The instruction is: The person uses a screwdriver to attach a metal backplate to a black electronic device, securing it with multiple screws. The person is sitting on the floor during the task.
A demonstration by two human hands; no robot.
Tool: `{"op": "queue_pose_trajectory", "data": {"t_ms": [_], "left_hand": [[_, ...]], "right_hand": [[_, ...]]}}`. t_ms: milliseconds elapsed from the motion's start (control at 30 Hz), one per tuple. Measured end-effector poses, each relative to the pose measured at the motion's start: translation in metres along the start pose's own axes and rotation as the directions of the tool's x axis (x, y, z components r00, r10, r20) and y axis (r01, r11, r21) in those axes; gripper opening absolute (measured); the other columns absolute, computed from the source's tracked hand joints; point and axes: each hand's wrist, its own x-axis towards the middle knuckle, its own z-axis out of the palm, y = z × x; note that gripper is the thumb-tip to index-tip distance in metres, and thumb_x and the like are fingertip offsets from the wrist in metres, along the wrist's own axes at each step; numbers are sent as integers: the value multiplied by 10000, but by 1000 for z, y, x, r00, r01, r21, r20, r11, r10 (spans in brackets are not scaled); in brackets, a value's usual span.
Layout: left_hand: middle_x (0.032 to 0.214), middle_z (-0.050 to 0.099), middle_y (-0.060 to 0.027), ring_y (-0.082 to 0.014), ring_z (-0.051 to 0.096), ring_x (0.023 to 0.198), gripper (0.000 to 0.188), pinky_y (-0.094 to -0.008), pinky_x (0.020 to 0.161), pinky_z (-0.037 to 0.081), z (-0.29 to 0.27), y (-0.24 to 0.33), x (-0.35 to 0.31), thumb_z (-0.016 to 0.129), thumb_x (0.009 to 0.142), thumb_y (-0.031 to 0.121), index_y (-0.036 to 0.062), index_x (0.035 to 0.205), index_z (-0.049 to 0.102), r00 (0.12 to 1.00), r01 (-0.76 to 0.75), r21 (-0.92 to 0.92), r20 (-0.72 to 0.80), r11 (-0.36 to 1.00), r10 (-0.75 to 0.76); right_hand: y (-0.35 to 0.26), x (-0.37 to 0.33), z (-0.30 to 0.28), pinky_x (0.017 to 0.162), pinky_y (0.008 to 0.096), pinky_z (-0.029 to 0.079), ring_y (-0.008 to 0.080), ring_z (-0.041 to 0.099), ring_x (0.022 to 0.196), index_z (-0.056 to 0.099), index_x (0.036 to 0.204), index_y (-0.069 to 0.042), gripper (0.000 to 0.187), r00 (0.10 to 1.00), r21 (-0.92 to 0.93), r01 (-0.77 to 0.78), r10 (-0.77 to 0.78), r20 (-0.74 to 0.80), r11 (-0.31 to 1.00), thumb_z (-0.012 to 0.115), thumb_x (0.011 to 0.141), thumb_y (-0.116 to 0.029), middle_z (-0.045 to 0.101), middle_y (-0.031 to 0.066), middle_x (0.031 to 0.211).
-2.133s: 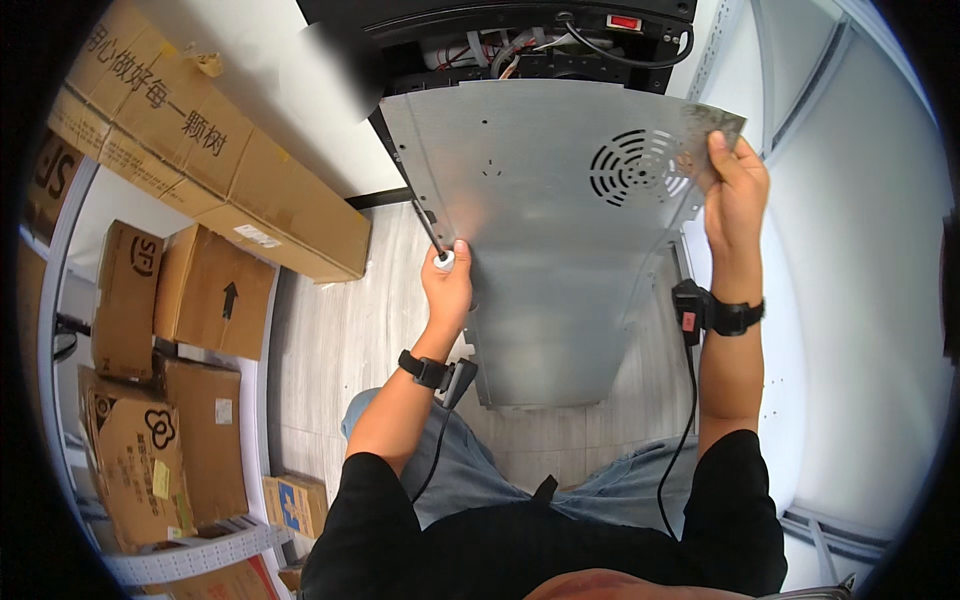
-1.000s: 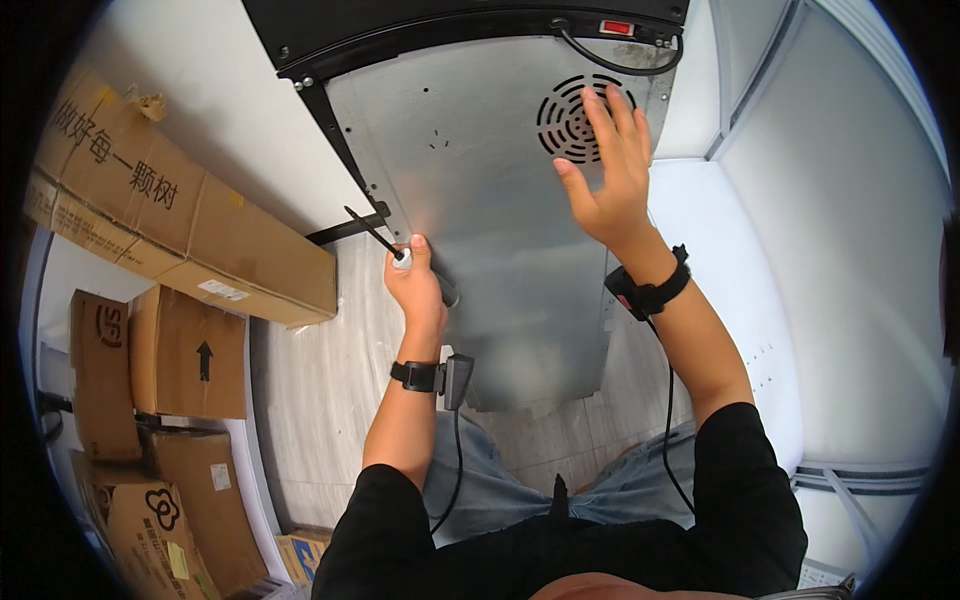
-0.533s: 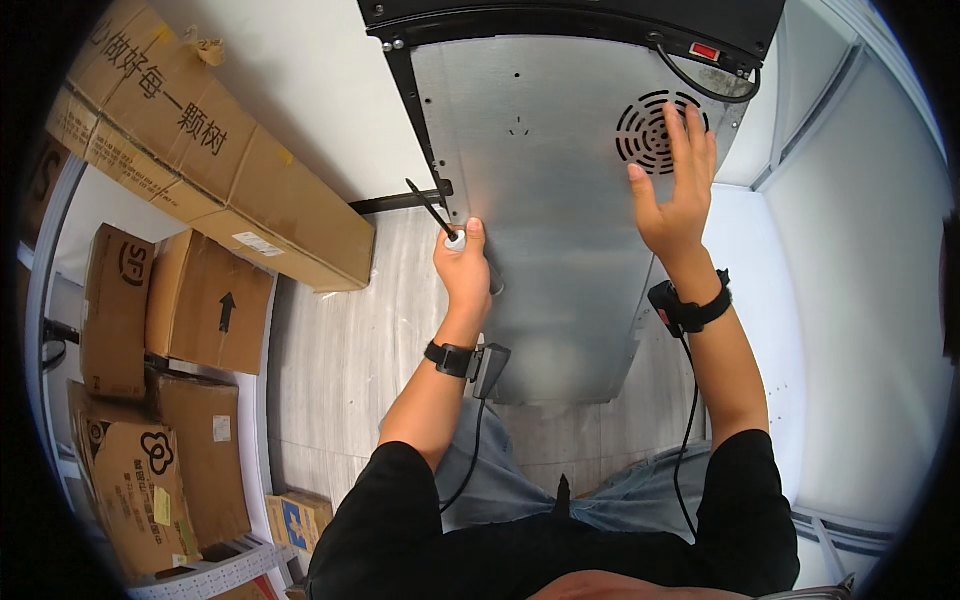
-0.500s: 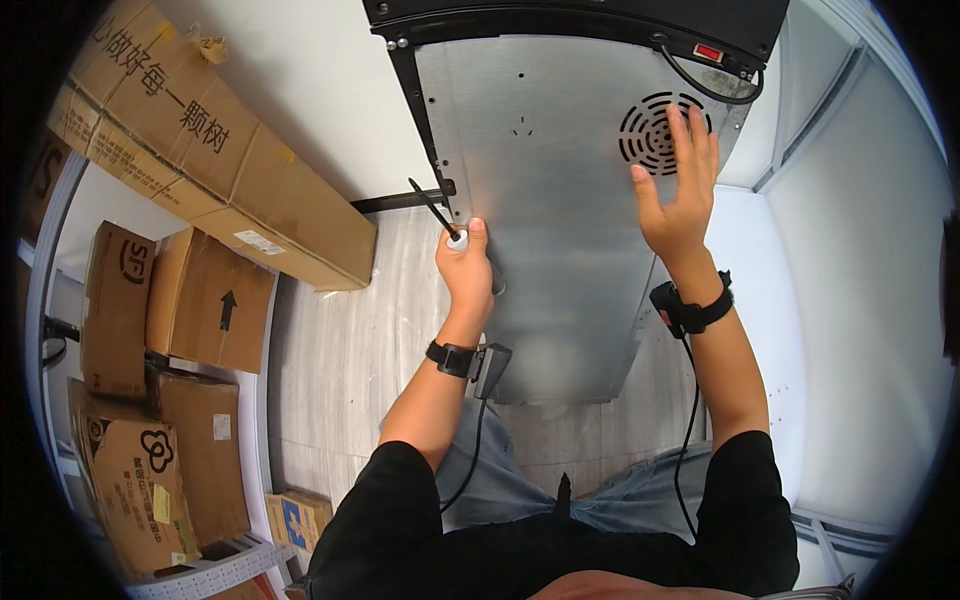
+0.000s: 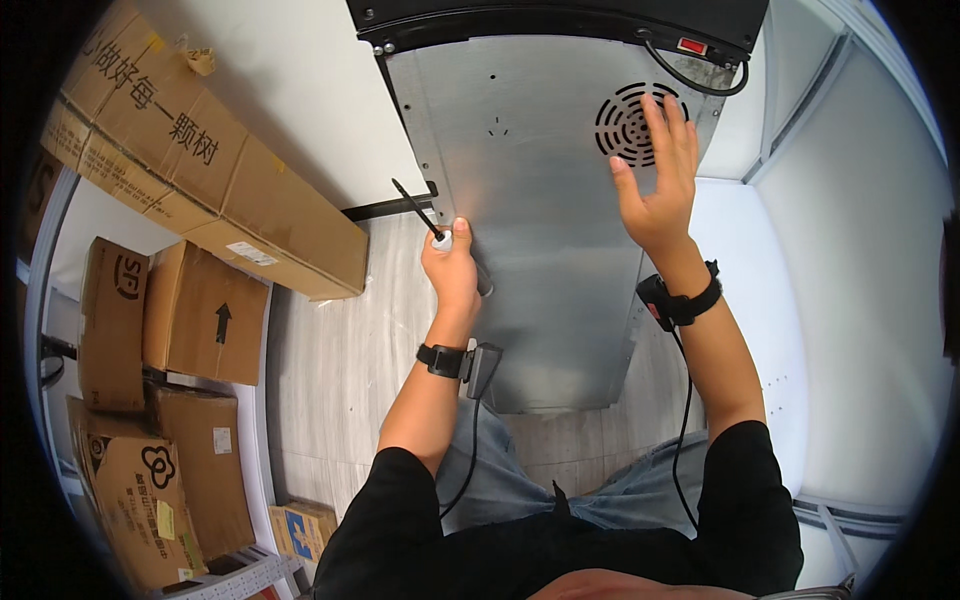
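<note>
My left hand (image 5: 452, 272) is closed around the handle of a screwdriver (image 5: 418, 210), its dark shaft pointing up and to the left. The thumb rests against the left edge of a tall metal panel (image 5: 545, 270), and the hand hides most of the handle. My right hand (image 5: 664, 190) lies with fingers spread on the panel's upper right, partly over a round slotted vent (image 5: 622, 125). It holds nothing. A black housing (image 5: 560, 20) runs across the top of the panel, with a red switch (image 5: 691, 46) and a black cable (image 5: 690, 84).
To the left, a long cardboard box (image 5: 230, 170) leans near the wall. Below it, a shelf (image 5: 255, 430) holds several cardboard boxes (image 5: 205, 310). A white partition (image 5: 850, 280) stands at the right. My knees flank the panel's lower end above the wood-look floor (image 5: 320, 400).
The panel and both hands appear slightly further left in view. Each hand keeps its place against the panel, and the screwdriver stays in the left hand.
</note>
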Motion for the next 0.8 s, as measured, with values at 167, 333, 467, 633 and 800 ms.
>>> {"op": "queue_pose_trajectory", "data": {"t_ms": [167,333,467,633,800], "left_hand": [[772,519,65,-54,439,727,167,-235,670,357,-3,-5,7,654,907,206,98,837,547,998,-28,-4,53,1000,28],[788,533,50,-66,464,711,150,-244,662,384,9,-9,15,650,907,193,84,866,556,997,-79,0,16,997,79],[771,561,23,-78,491,702,163,-248,642,404,8,-15,24,649,904,181,47,856,569,994,-112,-25,-15,993,111],[805,563,22,-81,496,723,169,-255,670,413,6,-20,28,639,911,192,46,880,560,989,-149,6,-2,989,149],[866,591,1,-102,524,771,187,-273,710,427,5,-20,26,630,920,218,41,938,572,991,-132,38,3,990,132]], "right_hand": [[0,-1,-5,1068,528,263,348,430,1290,475,1320,24,578,1000,-20,12,-12,14,1000,656,786,-102,540,143,1322],[4,1,-15,967,428,415,313,569,1124,595,1170,18,358,994,77,-26,34,-106,997,624,817,-33,623,158,1175],[10,-5,-32,786,254,489,181,645,883,673,957,20,126,909,353,-290,371,-188,889,576,884,-15,683,104,962],[36,-4,-51,669,216,443,97,551,719,677,963,20,133,814,497,-450,570,-114,742,573,895,-28,596,32,835],[45,2,-53,681,232,496,107,595,737,626,997,43,128,746,738,-424,665,-45,525,593,885,-9,649,82,869]]}}
